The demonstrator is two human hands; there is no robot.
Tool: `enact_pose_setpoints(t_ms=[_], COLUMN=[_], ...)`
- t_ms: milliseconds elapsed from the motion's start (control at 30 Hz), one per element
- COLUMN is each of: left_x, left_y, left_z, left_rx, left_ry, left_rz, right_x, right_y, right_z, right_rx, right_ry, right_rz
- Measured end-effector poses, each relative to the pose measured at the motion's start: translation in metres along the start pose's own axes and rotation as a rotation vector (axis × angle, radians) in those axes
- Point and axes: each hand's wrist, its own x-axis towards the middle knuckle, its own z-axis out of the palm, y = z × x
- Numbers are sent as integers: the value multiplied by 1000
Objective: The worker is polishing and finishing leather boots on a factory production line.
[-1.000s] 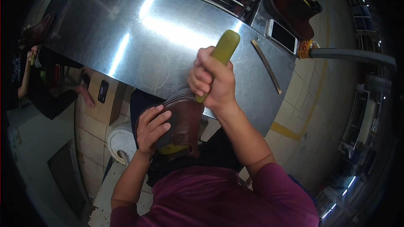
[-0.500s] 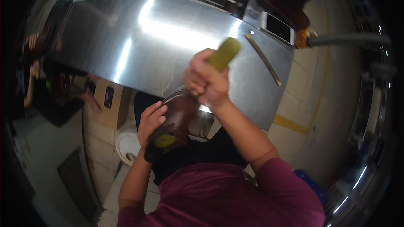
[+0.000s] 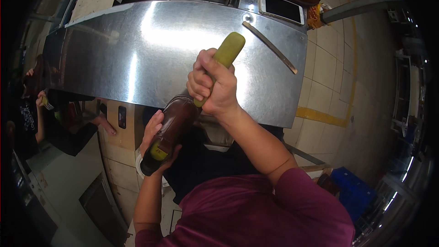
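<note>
Shoe [image 3: 176, 123] tilted lower, left hand [image 3: 157, 142] cupping heel, right hand [image 3: 212, 87] gripping green handle [image 3: 226, 57], tip seemingly hidden.

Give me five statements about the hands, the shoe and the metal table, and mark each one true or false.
1. The right hand holds a yellow-green handle. True.
2. The left hand holds a white cup. False: it holds a brown shoe.
3. A phone lies at the far edge of the metal table. True.
4. The shoe rests flat on the tabletop. False: it is held below the near edge.
5. The right hand's grip is open. False: its fingers are closed round the handle.
</note>
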Motion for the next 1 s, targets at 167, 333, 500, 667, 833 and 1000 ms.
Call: enact_pose_setpoints(t_ms=[167, 333, 500, 667, 833, 1000], left_x=[0, -3, -19, -13, 3, 6], left_y=[3, 11, 24, 34, 26, 7], left_z=[-2, 0, 8, 10, 0, -2], left_rx=[34, -34, -321, -406, -17, -31], left_ry=[7, 59, 308, 351, 103, 50], left_rz=[-170, -206, -562, -543, -53, 118], right_x=[-12, 2, -8, -10, 0, 7], right_y=[18, -2, -6, -6, -22, -33], right_z=[21, 17, 4, 7, 12, 17], right_rx=[-389, -189, -238, -308, -593, -475], right_ry=[-5, 30, 22, -28, -55, -99], right_rz=[-388, -89, -145, -152, -324, -173])
